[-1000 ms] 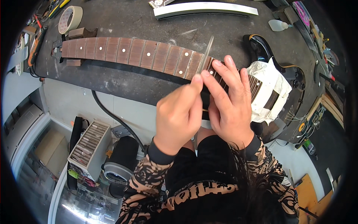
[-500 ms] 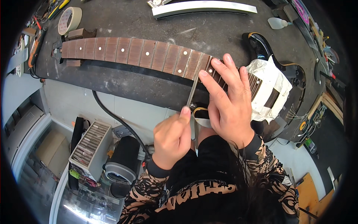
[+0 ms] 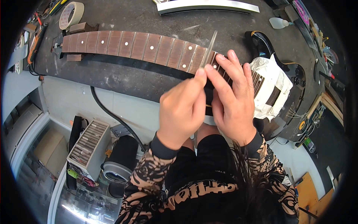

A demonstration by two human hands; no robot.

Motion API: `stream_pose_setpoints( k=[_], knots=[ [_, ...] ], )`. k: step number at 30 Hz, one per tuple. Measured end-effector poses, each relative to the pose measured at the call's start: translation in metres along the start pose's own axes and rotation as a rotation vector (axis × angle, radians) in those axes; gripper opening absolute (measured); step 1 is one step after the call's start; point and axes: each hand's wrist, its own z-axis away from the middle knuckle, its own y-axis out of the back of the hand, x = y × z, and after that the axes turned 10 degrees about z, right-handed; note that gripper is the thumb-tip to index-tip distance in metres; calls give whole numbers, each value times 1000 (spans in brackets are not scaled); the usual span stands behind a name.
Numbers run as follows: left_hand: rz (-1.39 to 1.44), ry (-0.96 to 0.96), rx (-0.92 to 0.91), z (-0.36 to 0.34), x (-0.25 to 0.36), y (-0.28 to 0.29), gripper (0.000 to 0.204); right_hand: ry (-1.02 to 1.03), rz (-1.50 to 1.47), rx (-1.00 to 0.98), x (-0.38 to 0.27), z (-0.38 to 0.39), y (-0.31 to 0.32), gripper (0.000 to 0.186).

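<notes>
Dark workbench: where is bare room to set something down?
Bare: between the silver bar and fretboard, right of the tape roll; also the near strip left of the left hand. Crowded: tools far left, guitar body right.

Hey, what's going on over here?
A person's left hand pinches a thin, narrow tool that extends across a fretboard, while the right hand is spread over the fretboard beside it. The black guitar lies on the dark bench, with a white covering over part of its body.

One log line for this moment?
left hand: holds thin straight metallic tool; tool: across brown wooden fretboard; right hand: touches fretboard
</notes>
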Motion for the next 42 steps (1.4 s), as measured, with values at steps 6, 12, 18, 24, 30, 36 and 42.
stream_pose_setpoints(
  k=[6, 12, 18, 24, 30, 36, 42],
  knots=[
    [-95, -8, 18, 47, 9, 16, 50, 32, -20, -12, -2, 0, 1, 73],
    [-62, 15, -32, 33, 3, 10, 49, 23, 10, 0, 2, 4, -2, 78],
    [34, 4, 1, 1, 1, 3, 48, 15, 7, -12, 0, 0, 5, 77],
    [-97, -65, 3, 50, 2, 15, 51, 30, 5, 5, 1, 3, -4, 76],
    [30, -20, 7, -8, -2, -1, 50, 4, -18, -20, -1, 0, 4, 78],
    [-80, -6, 4, 46, 6, 14, 52, 14, -27, -29, -1, 0, 3, 72],
    [-74, 2, -24, 28, 5, 8, 44, 27, 21, -3, 4, 2, 1, 77]
  ],
)
